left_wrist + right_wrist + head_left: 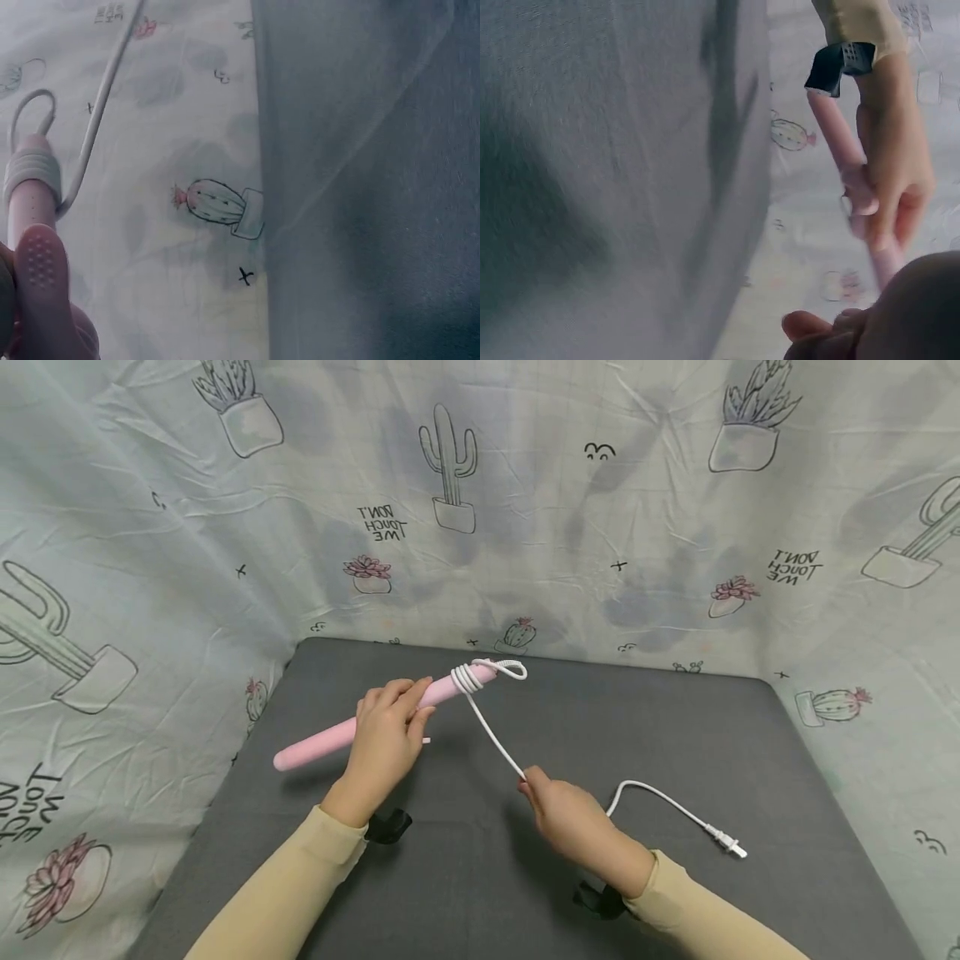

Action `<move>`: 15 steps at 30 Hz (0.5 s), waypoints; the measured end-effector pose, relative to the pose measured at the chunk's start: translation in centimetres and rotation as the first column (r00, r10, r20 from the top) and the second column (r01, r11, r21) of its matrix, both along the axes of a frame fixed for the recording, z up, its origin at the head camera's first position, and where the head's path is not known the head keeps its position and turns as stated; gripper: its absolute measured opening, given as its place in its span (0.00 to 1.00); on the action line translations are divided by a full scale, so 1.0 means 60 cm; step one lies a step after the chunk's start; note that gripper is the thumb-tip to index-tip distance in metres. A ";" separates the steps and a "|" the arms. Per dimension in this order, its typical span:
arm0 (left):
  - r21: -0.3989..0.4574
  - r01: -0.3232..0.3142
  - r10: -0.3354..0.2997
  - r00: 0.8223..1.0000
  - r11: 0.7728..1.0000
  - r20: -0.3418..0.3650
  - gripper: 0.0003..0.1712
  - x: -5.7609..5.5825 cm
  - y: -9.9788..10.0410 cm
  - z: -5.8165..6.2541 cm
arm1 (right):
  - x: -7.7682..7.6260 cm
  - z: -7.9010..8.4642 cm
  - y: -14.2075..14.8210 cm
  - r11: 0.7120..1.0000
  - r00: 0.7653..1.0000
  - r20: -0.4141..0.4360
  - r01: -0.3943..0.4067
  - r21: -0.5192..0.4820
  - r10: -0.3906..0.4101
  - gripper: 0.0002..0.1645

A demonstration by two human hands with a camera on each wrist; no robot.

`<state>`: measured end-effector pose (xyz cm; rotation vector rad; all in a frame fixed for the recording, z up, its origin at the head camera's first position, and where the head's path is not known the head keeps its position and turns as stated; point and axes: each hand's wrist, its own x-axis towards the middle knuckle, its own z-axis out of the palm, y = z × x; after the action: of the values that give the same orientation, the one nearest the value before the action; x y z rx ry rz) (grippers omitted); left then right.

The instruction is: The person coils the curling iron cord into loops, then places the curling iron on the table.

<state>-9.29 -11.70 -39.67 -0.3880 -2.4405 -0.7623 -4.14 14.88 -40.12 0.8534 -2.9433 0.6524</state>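
Note:
A pink curling iron (pixel 318 743) is held above the table, its rounded end to the left. My left hand (pixel 386 727) grips it around the middle. In the left wrist view, a dotted pink lever (pixel 41 259) shows on the handle. Several turns of white cord (pixel 467 678) wrap the handle's right end, where a loop sticks out. From the wraps, the cord runs taut down to my right hand (pixel 570 818), which pinches it. Past that hand the cord's tail curves to a two-pin plug (pixel 727 842). The right wrist view shows the iron's barrel (pixel 834 127) beside the left hand.
A dark grey table (pixel 480 877) lies under both hands. Pale cloth (pixel 540 510) printed with cacti hangs around its back and sides. Black straps (pixel 388 825) are at both wrists, by the beige sleeves.

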 end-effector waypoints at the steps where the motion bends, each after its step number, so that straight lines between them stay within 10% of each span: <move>1: -0.011 -0.009 0.009 1.000 1.000 0.006 0.23 -0.001 -0.002 -0.001 | 0.004 0.004 0.001 1.000 0.999 -0.033 -0.002 0.012 0.002 0.08; 15: -0.301 0.027 -0.012 0.999 0.953 0.053 0.22 0.011 0.017 -0.031 | 0.009 0.056 0.013 0.963 0.900 -0.351 -0.268 0.026 0.260 0.11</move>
<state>-8.63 -10.71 -41.56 -0.5140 -2.6103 -0.4079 -3.62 15.64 -36.76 1.2372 -2.5199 0.4766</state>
